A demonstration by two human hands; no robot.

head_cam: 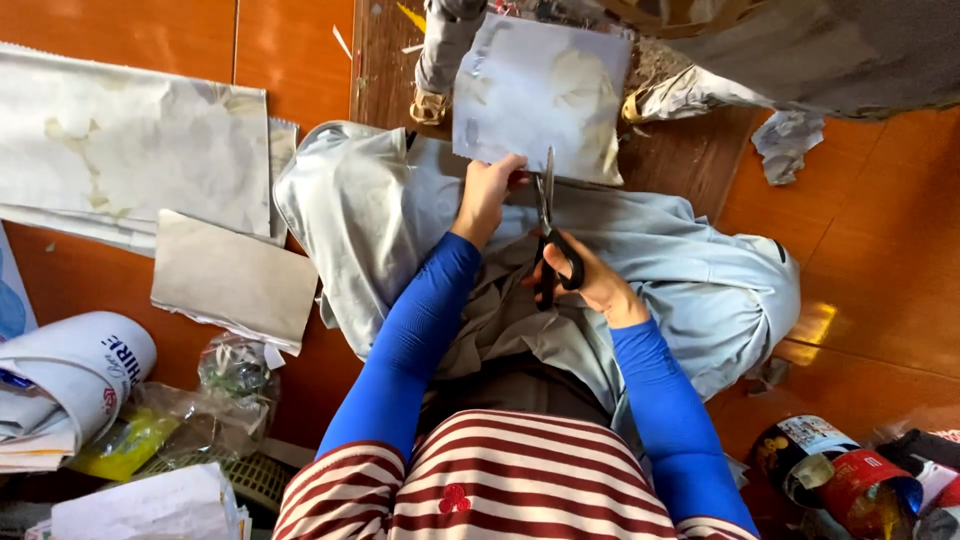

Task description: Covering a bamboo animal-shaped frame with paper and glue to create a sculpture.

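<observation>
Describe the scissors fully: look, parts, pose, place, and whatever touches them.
The black-handled metal scissors have dark loop handles and slim silvery blades. They point away from the person, blades nearly upright in the picture, slightly parted, biting into the lower edge of the pale grey-white printed sheet. The right hand grips the handles, fingers through the loops; the left hand holds the sheet beside the blades.
</observation>
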